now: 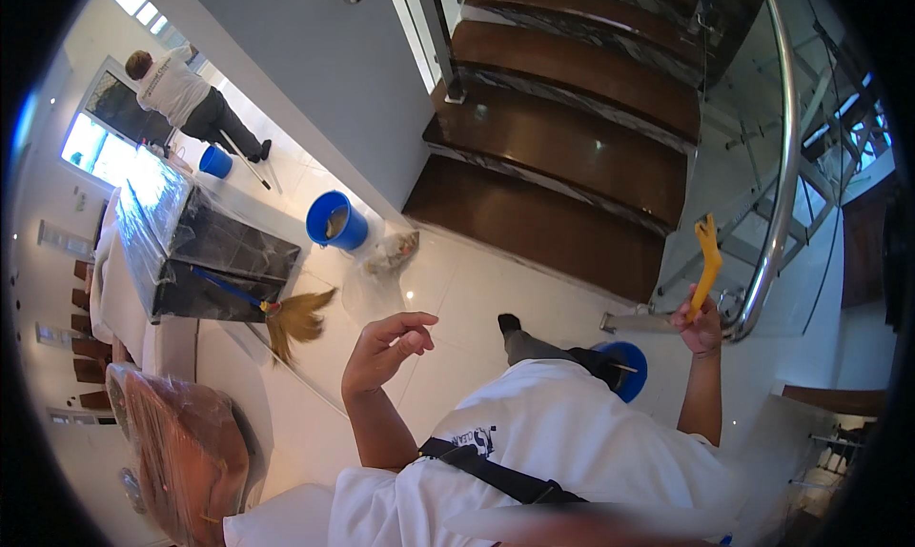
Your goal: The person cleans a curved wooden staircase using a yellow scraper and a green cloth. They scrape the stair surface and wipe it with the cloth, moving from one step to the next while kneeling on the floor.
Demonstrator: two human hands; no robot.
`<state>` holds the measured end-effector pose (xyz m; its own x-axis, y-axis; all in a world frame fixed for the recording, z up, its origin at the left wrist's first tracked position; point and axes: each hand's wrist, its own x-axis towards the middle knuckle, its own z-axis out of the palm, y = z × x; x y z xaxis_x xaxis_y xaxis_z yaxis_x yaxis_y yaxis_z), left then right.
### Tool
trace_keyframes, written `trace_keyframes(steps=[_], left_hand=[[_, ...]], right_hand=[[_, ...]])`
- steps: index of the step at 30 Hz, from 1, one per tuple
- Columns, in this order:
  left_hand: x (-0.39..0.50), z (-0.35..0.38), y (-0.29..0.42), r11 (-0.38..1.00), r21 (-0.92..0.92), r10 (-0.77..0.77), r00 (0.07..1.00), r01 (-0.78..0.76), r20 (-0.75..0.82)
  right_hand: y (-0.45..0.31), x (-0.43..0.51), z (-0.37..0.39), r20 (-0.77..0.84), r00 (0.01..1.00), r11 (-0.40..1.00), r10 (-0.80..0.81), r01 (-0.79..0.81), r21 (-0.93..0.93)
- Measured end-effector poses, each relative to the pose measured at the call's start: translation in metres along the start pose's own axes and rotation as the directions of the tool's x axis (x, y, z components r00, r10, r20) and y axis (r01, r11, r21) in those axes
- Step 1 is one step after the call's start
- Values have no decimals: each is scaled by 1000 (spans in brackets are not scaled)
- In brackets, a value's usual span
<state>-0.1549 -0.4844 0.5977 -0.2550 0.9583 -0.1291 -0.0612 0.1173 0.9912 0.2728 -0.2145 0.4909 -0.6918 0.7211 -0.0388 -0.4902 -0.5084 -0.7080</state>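
My right hand (pixel 698 325) grips a yellow angled hand tool (pixel 708 261) by its lower end. The tool stands roughly upright, its notched tip beside the bent stainless-steel handrail (pixel 785 132); its exact kind cannot be told. In mid-air over the white tiled floor, my left hand (pixel 389 350) is raised with nothing in it, its fingers loosely bent and apart. Directly in front of me rise brown wooden stair treads (pixel 536 232) with marbled risers. By my leg, partly hidden, sits a blue bucket (pixel 632 382) with a thin stick across it.
A second blue bucket (pixel 337 220) and a clear plastic bag (pixel 389 254) stand left of the stairs. A soft broom (pixel 297 322) leans by plastic-wrapped dark furniture (pixel 229 254). Wrapped orange-brown seating (pixel 182 440) lies nearer. Another person (pixel 175 86) works beyond. Behind the glass stands a metal ladder (pixel 758 204).
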Motion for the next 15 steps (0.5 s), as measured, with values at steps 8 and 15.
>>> trace_keyframes(steps=[8,15], left_hand=[[67,-59,30,996,-29,67,946,-80,-318],[153,-119,56,977,178,190,849,-115,-493]], right_hand=[[-5,164,33,72,996,998,56,-57,5],[14,301,55,107,985,991,134,-133,-18]])
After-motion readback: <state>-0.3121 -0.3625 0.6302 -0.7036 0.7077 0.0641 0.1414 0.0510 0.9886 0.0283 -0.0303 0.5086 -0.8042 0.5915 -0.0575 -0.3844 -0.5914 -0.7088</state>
